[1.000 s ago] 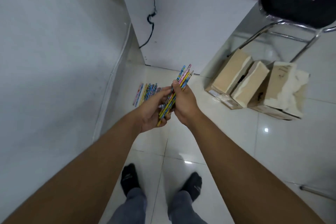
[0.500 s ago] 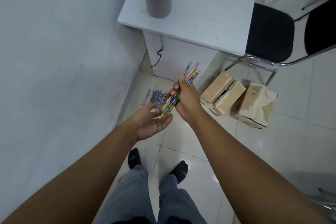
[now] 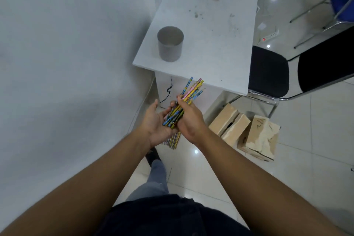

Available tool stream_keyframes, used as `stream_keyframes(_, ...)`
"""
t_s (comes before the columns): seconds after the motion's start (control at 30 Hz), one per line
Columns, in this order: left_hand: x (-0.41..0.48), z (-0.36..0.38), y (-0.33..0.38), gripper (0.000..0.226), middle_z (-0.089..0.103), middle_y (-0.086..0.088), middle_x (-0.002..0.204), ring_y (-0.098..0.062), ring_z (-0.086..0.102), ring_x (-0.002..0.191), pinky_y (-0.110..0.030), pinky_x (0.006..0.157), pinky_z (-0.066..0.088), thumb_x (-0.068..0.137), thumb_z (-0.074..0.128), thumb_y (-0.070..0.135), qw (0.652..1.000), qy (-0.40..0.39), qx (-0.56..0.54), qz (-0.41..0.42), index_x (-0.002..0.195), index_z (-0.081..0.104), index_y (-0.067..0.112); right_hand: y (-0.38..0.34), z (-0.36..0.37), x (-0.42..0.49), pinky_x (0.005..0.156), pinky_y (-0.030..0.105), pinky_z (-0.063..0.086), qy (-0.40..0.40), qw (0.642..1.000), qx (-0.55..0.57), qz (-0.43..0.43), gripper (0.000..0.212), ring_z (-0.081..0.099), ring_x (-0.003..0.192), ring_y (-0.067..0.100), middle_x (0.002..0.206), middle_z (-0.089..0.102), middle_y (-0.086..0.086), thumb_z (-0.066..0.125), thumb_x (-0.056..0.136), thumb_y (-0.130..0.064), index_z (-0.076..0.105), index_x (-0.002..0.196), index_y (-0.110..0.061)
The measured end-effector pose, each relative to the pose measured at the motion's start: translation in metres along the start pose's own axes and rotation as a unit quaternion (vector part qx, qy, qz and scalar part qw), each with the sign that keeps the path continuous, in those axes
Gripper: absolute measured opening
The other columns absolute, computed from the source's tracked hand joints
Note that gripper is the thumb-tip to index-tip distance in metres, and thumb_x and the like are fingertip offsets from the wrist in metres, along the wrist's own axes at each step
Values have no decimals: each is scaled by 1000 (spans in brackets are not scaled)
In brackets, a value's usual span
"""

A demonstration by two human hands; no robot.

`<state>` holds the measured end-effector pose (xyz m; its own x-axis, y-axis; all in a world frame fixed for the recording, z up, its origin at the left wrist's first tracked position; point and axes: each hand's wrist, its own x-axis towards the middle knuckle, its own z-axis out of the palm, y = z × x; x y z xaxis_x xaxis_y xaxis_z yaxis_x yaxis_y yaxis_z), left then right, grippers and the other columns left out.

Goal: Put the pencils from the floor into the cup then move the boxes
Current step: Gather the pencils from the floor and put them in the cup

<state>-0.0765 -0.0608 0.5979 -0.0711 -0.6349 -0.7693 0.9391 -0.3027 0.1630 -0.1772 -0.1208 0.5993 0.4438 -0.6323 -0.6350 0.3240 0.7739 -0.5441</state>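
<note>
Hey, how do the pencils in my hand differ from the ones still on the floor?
The held pencils are gripped in a slanted bundle by the right hand, lower ends over the open left hand; the floor pencils lie flat on the tile. The held pencils show nearly whole, while the floor pencils are mostly hidden beneath the hands. Both sets are colourfully patterned.
</note>
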Motion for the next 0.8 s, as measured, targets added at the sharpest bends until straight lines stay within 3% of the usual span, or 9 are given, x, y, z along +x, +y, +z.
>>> stream_keyframes(0.07, 3, 6, 22, 62, 72, -23, 112, -37, 69, 111, -57, 114, 43, 104, 40, 62, 1000, -6, 12, 2, 103, 67, 6, -7, 12, 13, 83, 43, 59, 1, 1000, -18, -5, 12, 68, 77, 23, 83, 68, 9, 61, 106, -17, 60, 117, -10)
stream_keyframes(0.17, 7, 10, 57, 69, 64, -28, 135, -39, 63, 127, -57, 115, 43, 108, 33, 58, 999, -9, 43, 2, 130, 63, 0, -17, 32, 34, 96, 50, 60, -9, 986, -162, -29, 17, 74, 92, 30, 96, 78, 11, 59, 107, -25, 70, 107, -12)
stream_keyframes(0.23, 12, 11, 81, 70, 57, -30, 145, -40, 56, 137, -56, 116, 42, 111, 26, 53, 996, -2, 90, 1, 142, 55, -3, -24, 48, 50, 95, 49, 61, -24, 947, -313, -61, 30, 76, 101, 31, 105, 80, 8, 55, 108, -35, 78, 96, -20)
stream_keyframes(0.3, 19, 12, 104, 66, 60, -29, 142, -39, 60, 133, -54, 109, 50, 113, 24, 48, 994, 0, 111, 3, 136, 59, -3, -32, 63, 64, 96, 49, 61, -43, 917, -388, -85, 31, 77, 103, 28, 107, 80, 4, 53, 109, -37, 77, 97, -21)
stream_keyframes(0.37, 23, 16, 126, 56, 65, -27, 136, -37, 66, 125, -51, 99, 58, 114, 29, 39, 993, -5, 122, 4, 131, 64, -1, -39, 74, 78, 99, 52, 60, -55, 905, -413, -91, 31, 78, 102, 27, 107, 81, 6, 54, 110, -36, 75, 104, -14)
stream_keyframes(0.5, 31, 27, 150, 41, 64, -28, 138, -36, 65, 126, -45, 95, 61, 112, 43, 24, 987, -24, 161, -7, 134, 64, -3, -58, 81, 94, 99, 54, 60, -61, 888, -445, -94, 37, 78, 103, 28, 110, 80, 9, 61, 106, -42, 72, 117, -9)
stream_keyframes(0.6, 44, 36, 162, 42, 65, -31, 134, -36, 67, 120, -41, 90, 64, 111, 45, 25, 982, -28, 187, 17, 133, 63, -6, -75, 82, 112, 94, 59, 60, -54, 888, -444, -107, 37, 77, 99, 39, 103, 81, 12, 64, 105, -40, 75, 111, -5)
stream_keyframes(0.7, 57, 45, 174, 44, 70, -30, 126, -34, 71, 114, -42, 95, 62, 112, 47, 29, 979, -36, 197, 46, 133, 62, -6, -93, 85, 132, 96, 61, 59, -47, 903, -415, -97, 35, 75, 99, 46, 103, 81, 17, 69, 103, -36, 75, 110, -2)
stream_keyframes(0.8, 69, 54, 184, 43, 73, -25, 121, -35, 74, 111, -40, 94, 62, 108, 55, 37, 961, -36, 257, 91, 131, 66, 2, -111, 91, 152, 90, 52, 63, -58, 916, -385, -91, 36, 76, 90, 37, 103, 80, 20, 69, 103, -32, 74, 111, 3)
